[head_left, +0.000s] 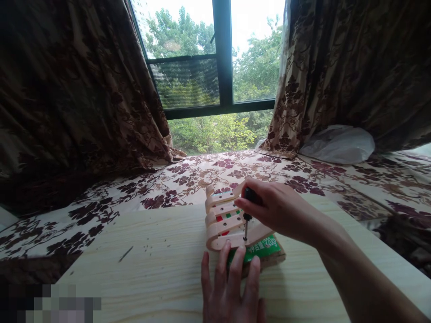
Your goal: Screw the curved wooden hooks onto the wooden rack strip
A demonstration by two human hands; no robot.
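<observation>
My right hand [269, 204] is closed round the black handle of a screwdriver [247, 224], held nearly upright. The screwdriver's tip meets the near strip of a pale slatted frame [220, 242], with several dark screw heads along its strips. Under the frame lies a green packet [264, 249] with white printed characters, partly covered by the frame and my fingers. My left hand [232, 280] has its fingers spread, the tips resting against the frame's near edge and the packet.
The pale wooden board [151, 273] carries a thin dark stick-like piece [125, 254] and several small dark bits on the left. Beyond it spreads a floral cloth [188, 172]. A white plastic bag [338, 144] sits at the back right, beside the curtain [286, 103] and window.
</observation>
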